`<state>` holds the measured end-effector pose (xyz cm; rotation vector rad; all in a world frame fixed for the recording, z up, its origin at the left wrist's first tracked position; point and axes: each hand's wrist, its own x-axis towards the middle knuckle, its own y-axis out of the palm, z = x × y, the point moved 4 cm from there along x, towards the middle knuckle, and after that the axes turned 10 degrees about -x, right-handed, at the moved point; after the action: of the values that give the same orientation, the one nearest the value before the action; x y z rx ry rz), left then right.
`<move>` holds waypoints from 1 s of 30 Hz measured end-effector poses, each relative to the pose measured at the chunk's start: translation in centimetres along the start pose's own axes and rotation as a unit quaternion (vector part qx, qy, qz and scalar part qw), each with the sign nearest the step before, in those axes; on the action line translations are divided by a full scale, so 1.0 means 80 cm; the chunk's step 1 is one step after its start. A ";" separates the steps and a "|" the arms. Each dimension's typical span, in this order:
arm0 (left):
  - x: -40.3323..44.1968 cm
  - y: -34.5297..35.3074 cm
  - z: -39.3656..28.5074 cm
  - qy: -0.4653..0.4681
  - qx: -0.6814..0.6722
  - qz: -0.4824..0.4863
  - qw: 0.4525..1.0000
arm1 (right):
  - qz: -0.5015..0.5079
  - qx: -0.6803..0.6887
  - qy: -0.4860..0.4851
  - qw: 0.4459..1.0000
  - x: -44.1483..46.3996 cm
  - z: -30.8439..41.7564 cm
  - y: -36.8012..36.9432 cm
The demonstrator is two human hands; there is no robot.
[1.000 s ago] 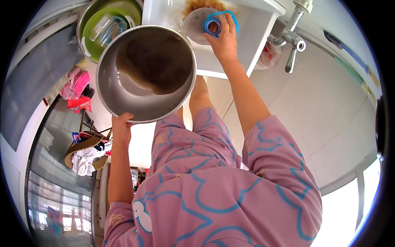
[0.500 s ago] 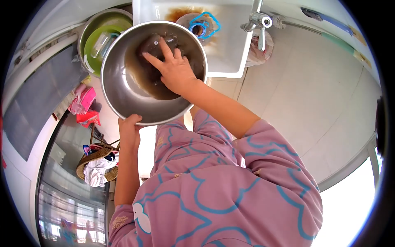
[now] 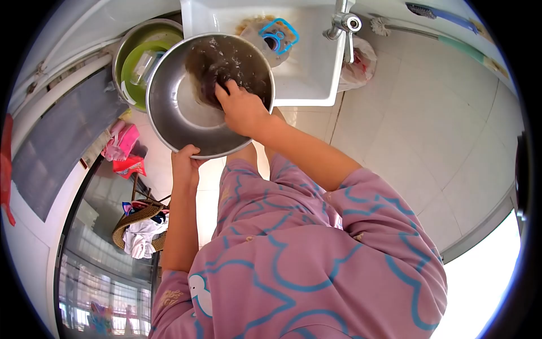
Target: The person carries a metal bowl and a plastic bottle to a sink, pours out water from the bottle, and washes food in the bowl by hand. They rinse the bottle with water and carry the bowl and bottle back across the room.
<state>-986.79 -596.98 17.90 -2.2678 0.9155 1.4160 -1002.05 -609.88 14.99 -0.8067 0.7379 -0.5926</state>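
A wide stainless steel basin [image 3: 172, 121] is tilted toward the sink, murky brown water pooled at its far side. My left hand [image 3: 185, 162] grips its near rim, thumb over the top. My right hand [image 3: 243, 110] is inside the basin, with its fingers curled against a dark, soft-looking wet mass [image 3: 210, 82] in the water. What the mass is made of I cannot make out, and my fingertips are partly hidden.
Beyond the basin stands a white sink [image 3: 316, 68] with a blue-handled drain piece [image 3: 279, 37] and brown residue. A tap [image 3: 344, 24] rises at its right. Left are a metal bowl with a green basin [image 3: 132, 87] inside, and a wicker basket [image 3: 121, 229] with clothes.
My right hand has gone from spread fingers to curled ones and moved toward the near side of the basin. The dark mass has shifted and the water has swirled.
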 end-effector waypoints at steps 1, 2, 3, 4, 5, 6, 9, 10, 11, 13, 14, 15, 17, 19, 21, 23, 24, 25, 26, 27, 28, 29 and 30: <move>0.004 -0.005 0.006 -0.014 -0.012 -0.005 1.000 | 0.000 0.000 -0.001 1.000 -0.003 -0.002 0.002; 0.007 -0.011 0.010 -0.013 -0.013 -0.005 1.000 | 0.033 0.023 0.004 0.999 -0.004 -0.005 0.007; 0.007 -0.015 0.014 -0.026 -0.008 -0.001 1.000 | 0.065 0.047 0.008 0.997 -0.007 -0.007 0.012; 0.008 -0.020 0.021 -0.039 -0.005 0.000 0.999 | 0.017 0.062 0.033 0.997 -0.008 -0.012 0.014; 0.010 -0.026 0.028 -0.037 -0.007 -0.004 0.999 | 0.020 0.063 0.029 0.997 -0.008 -0.016 0.019; 0.008 -0.034 0.034 -0.047 -0.015 -0.005 0.999 | 0.053 0.060 0.058 0.995 -0.006 -0.020 0.018; 0.005 -0.058 0.044 -0.057 -0.040 -0.010 0.997 | 0.059 0.039 0.073 0.995 0.001 -0.017 0.016; 0.001 -0.060 0.050 -0.066 -0.054 -0.005 0.996 | 0.084 0.045 0.077 0.993 0.001 -0.013 0.008; 0.003 -0.073 0.065 -0.076 -0.075 -0.001 0.994 | 0.110 0.048 0.080 0.990 0.001 -0.008 0.007; 0.003 -0.092 0.093 -0.100 -0.104 -0.002 0.990 | 0.077 0.033 0.039 0.996 -0.005 0.001 0.022; 0.001 -0.098 0.105 -0.101 -0.129 -0.007 0.986 | -0.004 0.013 -0.014 1.000 -0.009 0.007 0.022; -0.003 -0.099 0.115 -0.103 -0.156 -0.011 0.982 | -0.084 -0.006 -0.067 0.994 -0.013 0.016 0.018; -0.009 -0.104 0.132 -0.098 -0.197 -0.020 0.975 | -0.052 -0.011 -0.072 0.996 -0.016 0.029 0.023; -0.013 -0.117 0.155 -0.098 -0.254 -0.022 0.962 | 0.086 -0.022 -0.073 0.993 -0.018 0.038 0.045; -0.015 -0.143 0.178 -0.110 -0.287 -0.024 0.951 | 0.117 -0.013 -0.097 0.988 -0.022 0.053 0.062; -0.012 -0.173 0.199 -0.093 -0.294 -0.019 0.951 | 0.151 -0.007 -0.113 0.982 -0.032 0.067 0.081; -0.012 -0.189 0.207 -0.094 -0.304 -0.023 0.948 | 0.099 0.017 -0.153 0.983 -0.039 0.076 0.083; -0.012 -0.208 0.213 -0.085 -0.277 -0.029 0.957 | 0.047 0.042 -0.192 0.979 -0.048 0.088 0.084; -0.011 -0.226 0.221 -0.075 -0.249 -0.035 0.965 | 0.056 0.036 -0.198 0.978 -0.056 0.097 0.093; -0.009 -0.241 0.228 -0.075 -0.259 -0.038 0.962 | 0.047 0.026 -0.192 0.980 -0.059 0.108 0.102; -0.010 -0.256 0.235 -0.084 -0.263 -0.047 0.960 | 0.037 0.015 -0.185 0.982 -0.062 0.119 0.109; -0.010 -0.272 0.244 -0.095 -0.266 -0.055 0.958 | 0.044 0.011 -0.191 0.981 -0.065 0.131 0.117; -0.007 -0.287 0.253 -0.099 -0.276 -0.065 0.954 | 0.092 0.057 -0.115 0.987 -0.065 0.133 0.134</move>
<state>-985.59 -568.23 7.57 -2.4294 0.3202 1.9815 -994.93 -595.66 13.24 -0.6786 0.5528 -0.3649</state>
